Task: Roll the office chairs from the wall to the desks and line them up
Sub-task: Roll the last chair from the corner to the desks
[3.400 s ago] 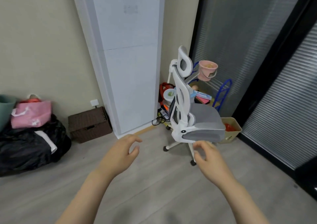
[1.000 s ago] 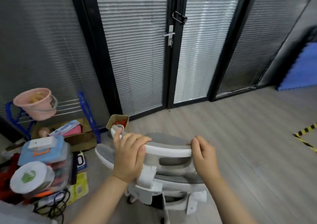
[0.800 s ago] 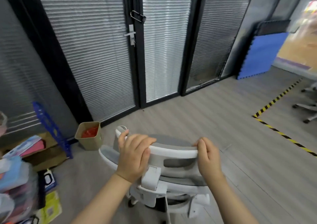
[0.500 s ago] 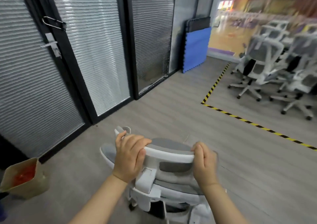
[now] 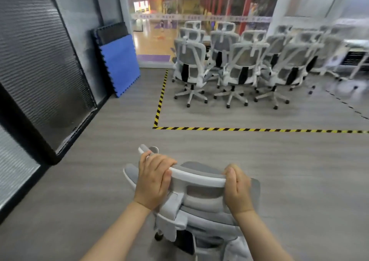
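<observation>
Closest to the camera, two bare forearms reach forward and down to a white and grey office chair, seen from behind and above. The left hand has its grip closed over the left end of the chair's white headrest bar, fingers curled over the top edge. The right hand has its grip closed around the right end of the same bar, knuckles facing the camera. Below the bar the grey mesh backrest drops away, and one dark caster shows at the lower left of the chair. The chair stands on grey wood-look floor, on the near side of a yellow and black striped tape line that runs across the floor and turns a corner away from the camera on the left.

To the left, dark-framed glass panels with blinds line the wall, and blue foam mats lean upright against it further on.

Beyond the tape, well apart from the held chair, a cluster of matching office chairs stands close together in rough rows with their backs to the camera. At the far right a white table is partly visible, blurred. Behind the cluster, glass looks out on a hall with an orange floor
</observation>
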The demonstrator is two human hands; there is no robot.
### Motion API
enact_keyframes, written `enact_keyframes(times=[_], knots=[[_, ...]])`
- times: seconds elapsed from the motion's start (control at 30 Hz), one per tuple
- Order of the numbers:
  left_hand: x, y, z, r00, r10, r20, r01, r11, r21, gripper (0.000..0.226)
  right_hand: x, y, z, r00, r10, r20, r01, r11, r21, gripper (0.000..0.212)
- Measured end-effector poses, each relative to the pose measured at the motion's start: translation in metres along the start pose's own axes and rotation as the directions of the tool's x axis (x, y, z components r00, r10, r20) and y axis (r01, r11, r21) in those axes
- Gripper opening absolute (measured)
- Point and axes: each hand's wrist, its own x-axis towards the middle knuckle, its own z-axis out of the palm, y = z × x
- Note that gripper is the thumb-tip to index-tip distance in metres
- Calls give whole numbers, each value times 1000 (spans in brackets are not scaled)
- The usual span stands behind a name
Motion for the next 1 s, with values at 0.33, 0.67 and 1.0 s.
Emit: enact_keyframes(times=[0.33,0.67,1.0], knots=[[164,21,191,991,132,22,-126,976,-180,37,151,124,-57,971,27,-240,-71,982,-178,42],[314,84,379,985,160,59,-141,959,-245,37,317,260,-146,950,87,-299,-153,967,-205,40],[458,141,569,972,233,30,-211,923,-322,45,480,390,-226,893,159,-421,-233,964,-130,46]])
